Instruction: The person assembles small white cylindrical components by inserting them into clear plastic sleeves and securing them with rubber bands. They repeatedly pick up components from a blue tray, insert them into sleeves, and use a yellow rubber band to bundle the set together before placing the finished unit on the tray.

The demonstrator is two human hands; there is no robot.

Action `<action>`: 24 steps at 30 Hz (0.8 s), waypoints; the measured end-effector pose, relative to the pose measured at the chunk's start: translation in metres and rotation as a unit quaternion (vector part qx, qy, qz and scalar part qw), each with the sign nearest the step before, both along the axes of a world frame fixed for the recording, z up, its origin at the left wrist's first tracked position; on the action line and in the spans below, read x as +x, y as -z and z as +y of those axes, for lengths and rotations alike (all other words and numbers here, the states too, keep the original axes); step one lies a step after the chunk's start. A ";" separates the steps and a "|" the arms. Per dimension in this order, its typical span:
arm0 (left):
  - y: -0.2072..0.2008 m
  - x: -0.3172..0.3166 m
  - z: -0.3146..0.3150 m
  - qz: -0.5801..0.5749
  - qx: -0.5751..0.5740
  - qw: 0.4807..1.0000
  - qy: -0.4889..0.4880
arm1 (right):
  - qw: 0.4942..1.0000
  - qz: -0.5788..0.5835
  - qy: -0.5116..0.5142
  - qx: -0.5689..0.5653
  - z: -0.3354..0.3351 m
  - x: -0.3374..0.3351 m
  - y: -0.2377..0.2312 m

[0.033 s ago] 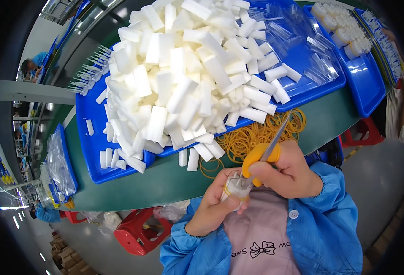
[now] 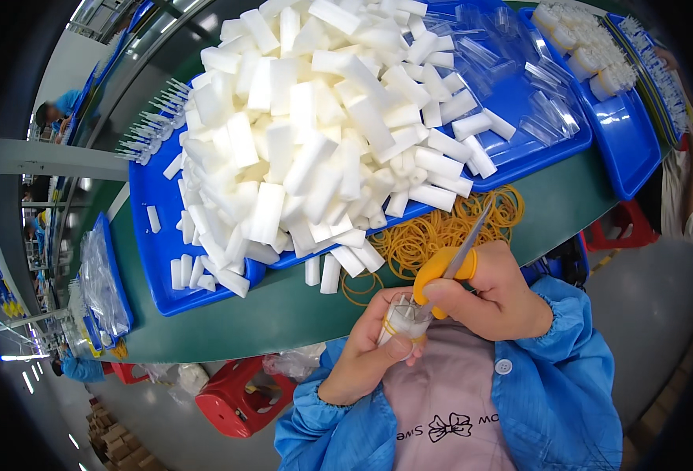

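My left hand (image 2: 367,349) is closed around a small bundle of clear plastic pieces with white material inside (image 2: 402,323), with yellow rubber bands around it. My right hand (image 2: 502,297) grips scissors with orange looped handles (image 2: 433,269); their pointed metal blade (image 2: 472,238) slants up and away from me. The handle end rests at or just over the bundle's top edge; whether it touches is hidden by my fingers. Just beyond my hands lies a heap of loose yellow rubber bands (image 2: 417,245).
A big pile of white foam pieces (image 2: 307,141) overflows a blue tray (image 2: 151,255) on the green table (image 2: 205,334). Clear plastic pieces (image 2: 550,118) lie in the tray's right part. Another blue tray (image 2: 629,161) holds banded white bundles (image 2: 590,51). Red stools (image 2: 240,400) stand below.
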State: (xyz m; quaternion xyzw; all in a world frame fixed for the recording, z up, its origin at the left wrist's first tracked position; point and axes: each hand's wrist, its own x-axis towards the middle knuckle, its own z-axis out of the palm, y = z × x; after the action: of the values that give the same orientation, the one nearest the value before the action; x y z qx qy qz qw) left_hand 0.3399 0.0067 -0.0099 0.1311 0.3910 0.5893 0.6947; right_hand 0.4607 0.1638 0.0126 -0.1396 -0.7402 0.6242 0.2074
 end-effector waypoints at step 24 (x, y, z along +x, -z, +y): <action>0.009 -0.002 -0.004 -0.136 0.011 0.990 0.038 | 0.953 -0.062 -0.029 -0.297 0.001 0.007 -0.007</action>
State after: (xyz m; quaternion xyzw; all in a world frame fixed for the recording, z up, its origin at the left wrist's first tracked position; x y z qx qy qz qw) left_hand 0.3382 0.0031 -0.0191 0.0717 0.2810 0.5788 0.7621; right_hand 0.4675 0.1653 0.0196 -0.2115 -0.5368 0.8116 0.0920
